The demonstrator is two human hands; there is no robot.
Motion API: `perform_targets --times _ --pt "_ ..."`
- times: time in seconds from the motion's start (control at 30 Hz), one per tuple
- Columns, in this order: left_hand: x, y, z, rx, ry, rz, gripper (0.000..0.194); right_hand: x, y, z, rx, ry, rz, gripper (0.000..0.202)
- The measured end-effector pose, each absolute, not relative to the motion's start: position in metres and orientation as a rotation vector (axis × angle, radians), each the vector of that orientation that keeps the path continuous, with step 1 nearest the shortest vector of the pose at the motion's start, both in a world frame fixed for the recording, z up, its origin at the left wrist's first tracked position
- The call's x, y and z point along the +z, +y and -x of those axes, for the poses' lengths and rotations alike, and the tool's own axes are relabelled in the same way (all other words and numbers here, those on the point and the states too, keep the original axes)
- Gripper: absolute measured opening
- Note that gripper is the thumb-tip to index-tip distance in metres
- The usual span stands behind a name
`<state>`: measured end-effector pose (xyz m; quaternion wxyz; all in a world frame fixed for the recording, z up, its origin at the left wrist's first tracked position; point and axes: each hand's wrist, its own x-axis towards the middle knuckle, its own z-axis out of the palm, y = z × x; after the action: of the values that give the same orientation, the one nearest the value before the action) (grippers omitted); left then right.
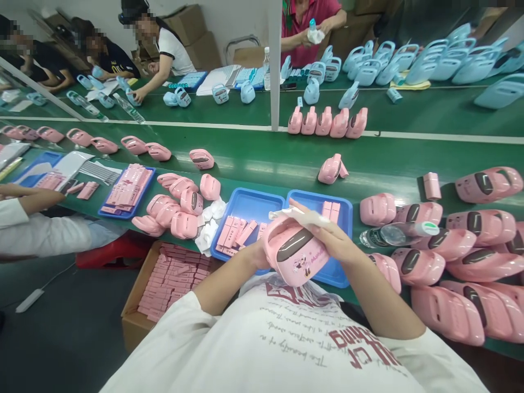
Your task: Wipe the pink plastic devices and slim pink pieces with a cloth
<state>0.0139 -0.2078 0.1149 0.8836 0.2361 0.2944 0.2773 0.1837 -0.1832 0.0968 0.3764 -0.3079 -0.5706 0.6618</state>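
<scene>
In front of my chest I hold a glossy pink plastic housing point(301, 256) with a loop handle, a dark oval window and a cartoon print on its front. My left hand point(257, 255) grips its left side, the fingers partly hidden behind it. Against its top, my right hand point(329, 234) presses a white cloth point(305, 216), fingers stretched over it. Beneath are two blue trays point(256, 199); the left one carries several pink rectangular pieces point(231, 232), and a few more lie in the right one. Crumpled white cloths point(210, 226) lie beside the left tray.
Pink housings point(446, 311) crowd the right side around a lying plastic bottle point(388, 236); others point(180, 202) cluster at left. A cardboard box point(135, 311) of pink pieces stands below. Across the green bench point(254, 142), co-workers handle blue housings point(368, 71). Another person's arm point(33, 199) is at left.
</scene>
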Motion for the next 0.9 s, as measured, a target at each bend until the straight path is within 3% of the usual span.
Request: perform_targets --times 0.27,0.4,0.6,0.9 --pt "0.082 -0.226 -0.017 0.240 0.703 -0.407 0.051 0.104 -0.172 -0.186 1.726 -1.977 0.607 0.049" --pt "0.076 -0.228 -0.018 0.391 0.794 -0.396 0.049 0.106 -0.176 -0.189 1.602 -1.856 0.844 0.036" --pt "0.073 -0.239 -0.011 0.777 0.816 -0.652 0.079 0.100 -0.180 -0.201 1.358 -1.520 1.232 0.036" --pt "0.074 -0.251 -0.020 0.859 0.967 -1.032 0.079 0.107 -0.180 -0.206 1.328 -1.801 1.182 0.034"
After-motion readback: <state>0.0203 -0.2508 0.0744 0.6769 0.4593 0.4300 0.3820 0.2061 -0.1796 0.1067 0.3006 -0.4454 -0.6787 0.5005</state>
